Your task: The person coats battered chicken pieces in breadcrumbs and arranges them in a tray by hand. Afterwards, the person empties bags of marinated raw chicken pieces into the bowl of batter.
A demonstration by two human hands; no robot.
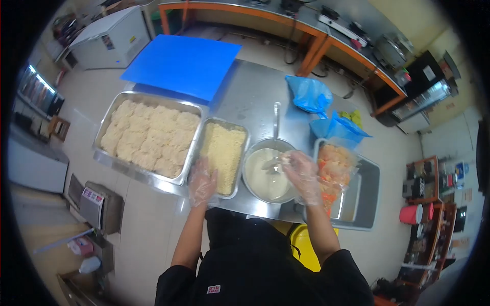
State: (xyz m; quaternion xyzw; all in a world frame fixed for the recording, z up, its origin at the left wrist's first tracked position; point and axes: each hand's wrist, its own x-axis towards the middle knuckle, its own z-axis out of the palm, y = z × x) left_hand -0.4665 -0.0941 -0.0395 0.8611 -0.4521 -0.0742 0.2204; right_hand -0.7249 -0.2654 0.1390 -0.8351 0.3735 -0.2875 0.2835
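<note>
My left hand (202, 182), in a clear plastic glove, rests at the near left edge of a metal pan of pale crumbs (224, 148), its fingers stretched out. Beside the pan stands a round metal bowl (248, 184) of white batter (263, 176). A ladle (276, 120) leans in it, handle pointing away from me. Over the bowl's right side is my right hand (301, 172), also gloved, with fingers closed; what they hold is too small and blurred to name. Left of the crumbs, a large metal tray (107, 153) holds several crumb-coated pieces (153, 135).
At right, a grey tub (370, 199) contains a plastic bag of orange-pink pieces (334, 166). Blue plastic bags (311, 94) lie behind it. A blue board (181, 64) covers the table's far left. Below the front edge stands a yellow bin (306, 250).
</note>
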